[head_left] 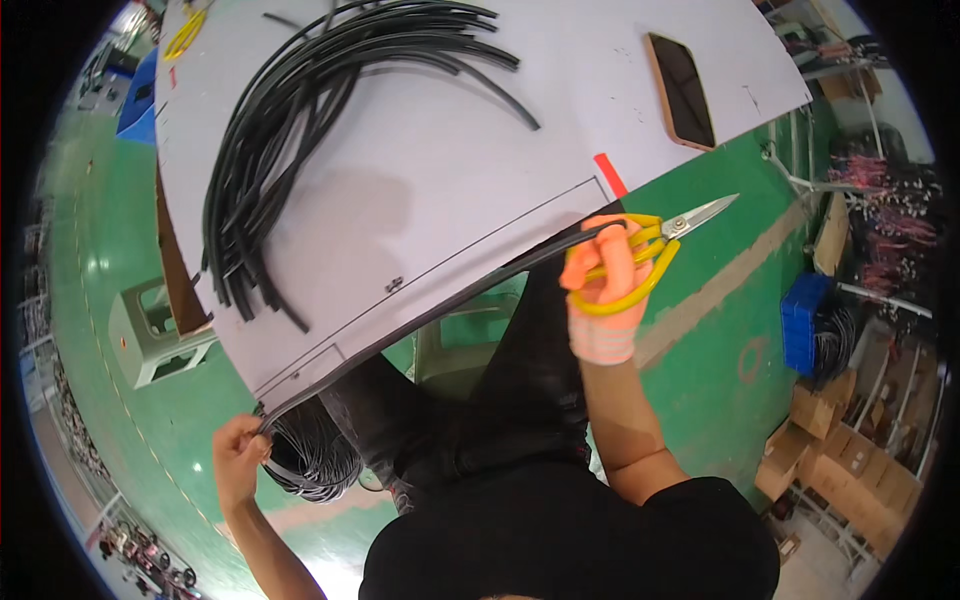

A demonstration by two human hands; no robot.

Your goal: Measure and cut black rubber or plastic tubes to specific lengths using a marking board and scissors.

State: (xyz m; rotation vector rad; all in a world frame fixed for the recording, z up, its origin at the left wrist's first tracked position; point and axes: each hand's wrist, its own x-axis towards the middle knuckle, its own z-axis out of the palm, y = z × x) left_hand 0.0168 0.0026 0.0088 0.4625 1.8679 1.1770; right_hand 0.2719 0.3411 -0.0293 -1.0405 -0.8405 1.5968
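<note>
A long black tube [437,309] is stretched along the front edge of the white table. Its left end is pinched in the fingers of my bare left hand [240,455], just off the table's near left corner. My right hand [609,278] wears an orange glove and is closed around the yellow handles of a pair of scissors [682,226]. The tube's other end is also held between that hand's fingers. The scissors' blades point up and to the right, away from the tube, and look closed. A curved bundle of cut black tubes [290,130] lies farther back on the table.
The white table [480,170] carries a drawn black line parallel to its front edge and a red strip [609,174] near the right. A phone [680,92] lies at the right edge. Below are a coil of black tubing [315,455], stools [160,330], a blue crate [803,322] and cardboard boxes [855,465].
</note>
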